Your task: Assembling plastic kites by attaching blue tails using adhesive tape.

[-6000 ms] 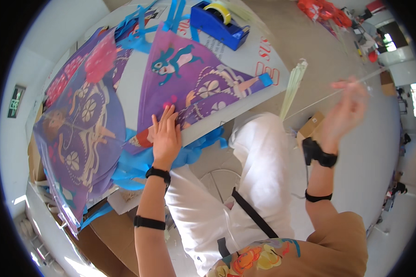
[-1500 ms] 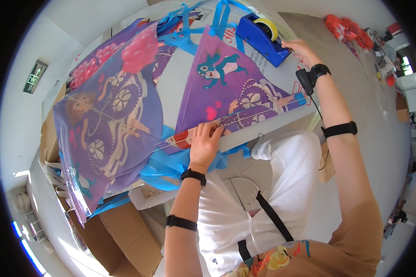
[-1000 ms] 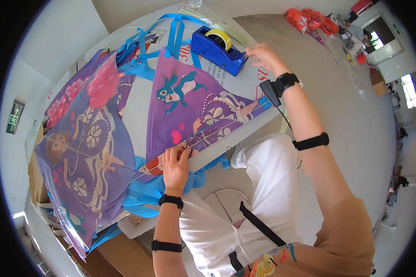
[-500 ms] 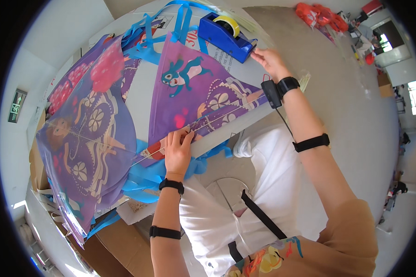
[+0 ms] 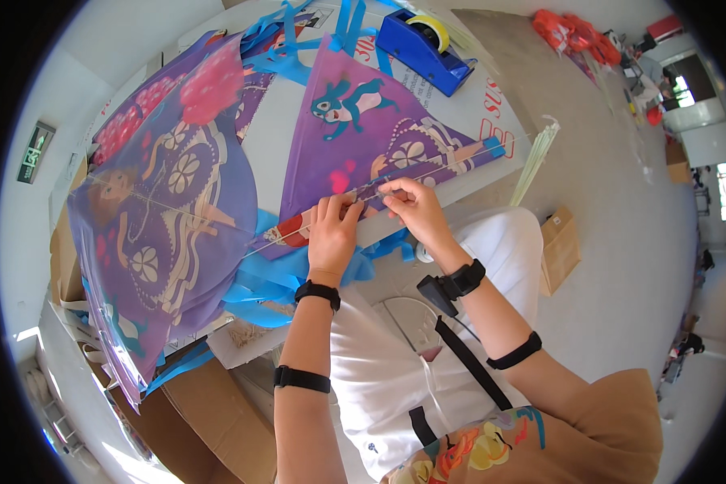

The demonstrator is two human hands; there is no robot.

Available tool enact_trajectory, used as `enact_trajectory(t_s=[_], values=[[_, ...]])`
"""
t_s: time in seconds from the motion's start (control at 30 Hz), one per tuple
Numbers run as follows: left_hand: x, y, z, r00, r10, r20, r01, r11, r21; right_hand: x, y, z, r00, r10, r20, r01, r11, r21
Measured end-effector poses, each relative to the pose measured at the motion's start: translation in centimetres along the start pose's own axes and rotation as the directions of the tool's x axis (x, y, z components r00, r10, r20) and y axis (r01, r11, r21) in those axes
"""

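The left hand (image 5: 333,234) rests on the lower edge of a purple printed sheet (image 5: 348,165), its fingers bent and close together; whether they pinch anything underneath is hidden. Just beside it, the right hand (image 5: 415,210) has its thumb and forefinger drawn narrow at the same edge; I cannot tell what, if anything, is between the tips.

The sheet lies flat on a white printed board (image 5: 271,123), pointed end away from the person. A thin pale rod (image 5: 453,164) runs along its lower edge, under the 2 hands and over a blue tab (image 5: 494,146) at the right corner. The sheet looks light, limp and rather slick, likely to crease or slide if pushed from its middle. The rod should be stiff along its length but springy, and could snap if bent hard. The best hold is probably at the edge, rod and sheet pinched together.

Farther out, blue ribbons (image 5: 270,284) hang below the edge, more purple sheets (image 5: 165,214) drape to the left, and a blue tape dispenser (image 5: 418,55) stands beyond the sheet. A bundle of pale sticks (image 5: 536,164) lies to the right.
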State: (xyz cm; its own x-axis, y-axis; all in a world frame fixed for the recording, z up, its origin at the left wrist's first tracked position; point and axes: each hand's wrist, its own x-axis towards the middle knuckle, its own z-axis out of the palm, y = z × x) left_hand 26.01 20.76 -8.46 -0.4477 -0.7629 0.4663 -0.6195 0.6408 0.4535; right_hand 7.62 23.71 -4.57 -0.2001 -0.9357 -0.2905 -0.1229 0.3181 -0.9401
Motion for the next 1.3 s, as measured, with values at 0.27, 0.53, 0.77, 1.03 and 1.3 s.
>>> enact_trajectory(t_s=[0.27,0.53,0.77,1.03,1.3], values=[[0.0,-0.1,0.1,0.999,-0.007,-0.046,0.005,0.999,-0.038,0.1,-0.8,2.1,0.962,0.193,-0.191,-0.129,0.943,0.306],[-0.2,-0.3,0.5,0.998,0.006,-0.057,-0.008,1.0,-0.029,-0.3,-0.8,3.0,0.946,0.24,-0.218,-0.157,0.928,0.338],[-0.1,-0.4,0.4,0.998,0.007,-0.056,-0.009,1.0,-0.025,0.3,0.1,1.8,0.947,0.318,-0.042,-0.254,0.825,0.505],[0.1,-0.2,0.2,0.999,0.0,-0.034,-0.001,1.0,-0.013,0.5,0.1,1.0,0.942,0.329,0.069,-0.303,0.744,0.595],[0.2,0.1,0.2,0.999,-0.025,0.041,0.022,0.997,0.067,0.8,-0.8,-0.2,0.903,0.385,0.193,-0.399,0.578,0.712]])
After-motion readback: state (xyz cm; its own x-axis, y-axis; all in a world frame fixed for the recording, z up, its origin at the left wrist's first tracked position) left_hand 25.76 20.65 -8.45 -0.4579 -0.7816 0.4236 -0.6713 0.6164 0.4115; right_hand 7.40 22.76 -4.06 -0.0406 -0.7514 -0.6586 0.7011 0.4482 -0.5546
